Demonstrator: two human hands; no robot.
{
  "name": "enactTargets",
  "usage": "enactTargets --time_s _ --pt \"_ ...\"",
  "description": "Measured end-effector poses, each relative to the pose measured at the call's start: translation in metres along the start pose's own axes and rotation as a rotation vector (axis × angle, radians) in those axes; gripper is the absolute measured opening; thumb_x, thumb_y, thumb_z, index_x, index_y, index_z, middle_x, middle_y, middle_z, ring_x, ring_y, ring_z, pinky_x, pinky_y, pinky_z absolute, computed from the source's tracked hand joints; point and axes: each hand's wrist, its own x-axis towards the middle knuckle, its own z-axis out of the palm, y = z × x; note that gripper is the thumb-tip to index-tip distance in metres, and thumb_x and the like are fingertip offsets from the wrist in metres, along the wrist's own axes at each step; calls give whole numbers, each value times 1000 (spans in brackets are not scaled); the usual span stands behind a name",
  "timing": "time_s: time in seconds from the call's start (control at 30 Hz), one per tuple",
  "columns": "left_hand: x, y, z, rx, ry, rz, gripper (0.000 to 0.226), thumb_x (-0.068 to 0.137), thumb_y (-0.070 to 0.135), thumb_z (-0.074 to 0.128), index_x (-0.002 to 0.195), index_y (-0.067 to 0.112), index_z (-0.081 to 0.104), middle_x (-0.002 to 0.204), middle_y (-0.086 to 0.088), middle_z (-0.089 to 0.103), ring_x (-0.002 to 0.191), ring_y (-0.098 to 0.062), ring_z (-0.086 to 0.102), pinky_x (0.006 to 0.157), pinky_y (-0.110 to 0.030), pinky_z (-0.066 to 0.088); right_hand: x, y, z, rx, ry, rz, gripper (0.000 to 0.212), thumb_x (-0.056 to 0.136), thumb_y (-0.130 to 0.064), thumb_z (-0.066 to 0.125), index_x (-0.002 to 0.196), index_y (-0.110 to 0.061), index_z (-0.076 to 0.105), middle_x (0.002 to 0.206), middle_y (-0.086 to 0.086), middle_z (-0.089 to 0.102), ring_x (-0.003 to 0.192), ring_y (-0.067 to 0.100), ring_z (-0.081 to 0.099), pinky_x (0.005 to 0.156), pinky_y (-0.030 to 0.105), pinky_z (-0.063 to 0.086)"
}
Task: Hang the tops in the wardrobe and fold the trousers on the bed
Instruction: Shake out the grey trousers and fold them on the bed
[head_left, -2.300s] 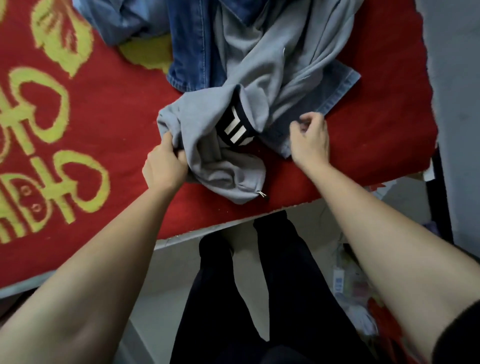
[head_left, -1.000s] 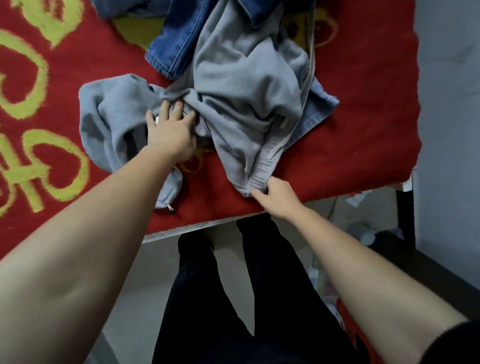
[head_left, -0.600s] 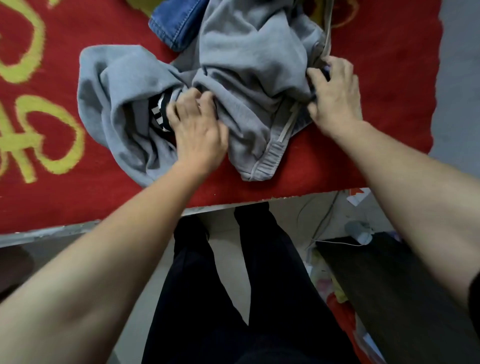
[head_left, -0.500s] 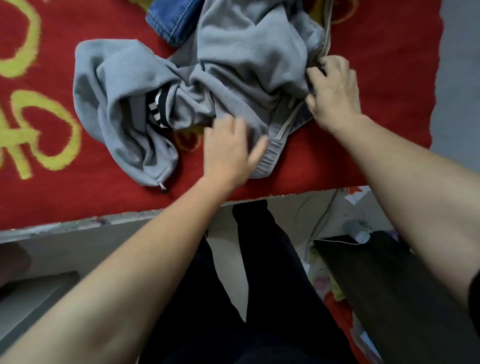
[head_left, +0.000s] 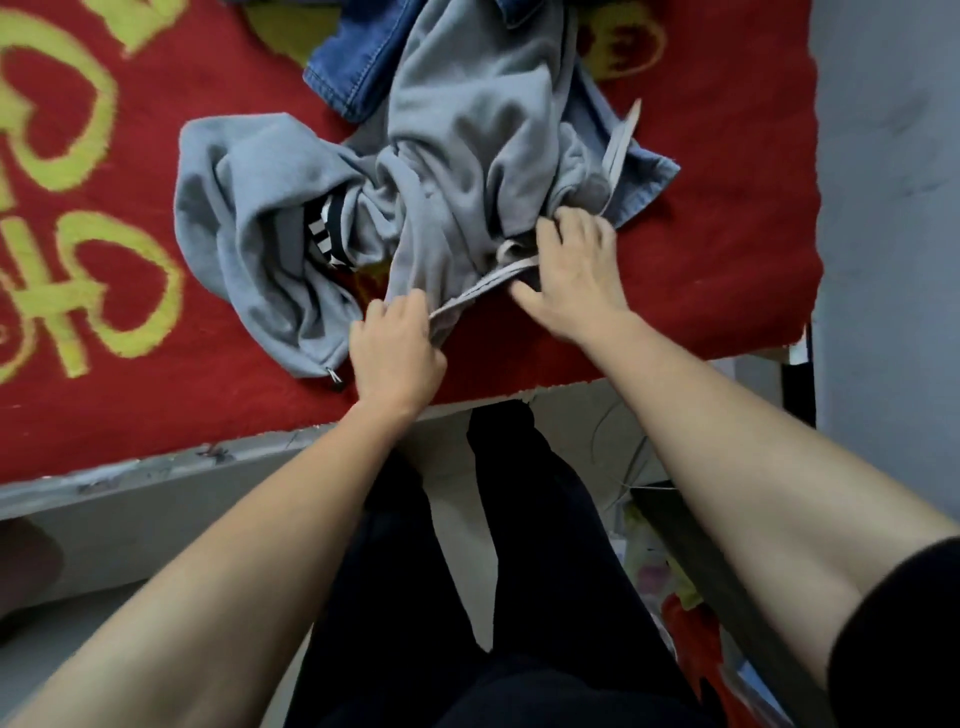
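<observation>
Red blanket with yellow print covers the bed. Grey trousers sit crumpled near the front edge, partly over blue jeans. Left hand pinches their pale edge band, and right hand grips it further along, fingers curled into the cloth.

A: You're in a home, in a bedroom. You stand at the edge of a bed spread with a red blanket patterned in yellow.

B: The clothes tell you the same. A crumpled grey garment and blue jeans lie heaped on that blanket.

A: A plain grey wall runs just right of the bed. You have pale floor under your feet.

B: And household clutter lies on the floor by your right leg.
</observation>
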Motion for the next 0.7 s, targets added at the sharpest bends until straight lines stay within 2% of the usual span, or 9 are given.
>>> enactTargets --time_s 0.03,0.1,0.2,0.27,0.33,0.43,0.57,0.63,0.7 --pt "-5 -14 -11 -4 40 -4 22 67 9 56 88 8 52 80 -17 59 82 -39 53 65 -43 36 1 -14 -5 -12 34 13 68 81 -60 58 123 -7 54 128 18 51 122 36 46 110 48 27" --pt "-13 -38 -37 -45 132 -17 18 68 15 55 84 6 51 73 -19 58 75 -40 54 63 -43 37 2 -46 -19 -23 28 26 65 82 -62 57 117 -8 57 121 17 54 116 35 49 107 49 30" --pt "-18 -71 -79 -202 313 -111 23 76 32 57 79 11 48 69 -17 55 68 -39 54 58 -40 37 0 -88 -41 -102 31 15 49 80 -37 67 118 -10 54 121 16 54 115 36 49 101 47 33" --pt "-18 -97 -105 -320 405 -191 24 76 37 57 81 17 45 73 -14 56 72 -37 53 61 -40 38 -4 -108 -57 -121 65 58 42 79 -20 64 119 -13 54 119 14 54 111 35 50 95 46 36" --pt "-21 -123 -132 -377 473 -207 22 74 32 60 81 23 41 74 -5 52 74 -33 51 64 -37 35 -11 -127 -73 -104 95 133 44 80 -15 61 123 -11 54 121 14 53 112 35 49 92 46 38" --pt "-39 -161 -172 -341 523 -146 21 69 12 63 82 19 49 74 6 45 75 -30 49 67 -34 32 -26 -163 -101 -113 113 224 50 83 -10 61 131 -11 46 127 16 47 116 36 47 89 48 45" --pt "-58 -213 -235 -329 499 -139 31 61 -1 54 87 17 54 85 -2 58 85 -32 51 73 -41 40 -43 -203 -157 36 48 447 57 87 -9 62 138 -12 35 139 19 38 127 41 43 92 50 48" --pt "-65 -233 -269 -281 511 -98 31 63 -3 53 88 16 55 88 -5 59 88 -33 53 74 -42 41 -47 -219 -189 154 1 568 53 89 -11 60 137 -8 38 140 23 43 125 43 49 94 50 48" --pt "-69 -246 -301 -251 538 -59 33 63 -2 53 90 16 56 88 -6 59 89 -33 53 73 -40 40 -52 -233 -226 305 -14 641 48 89 -10 57 134 -2 44 131 26 54 114 44 59 90 51 55"
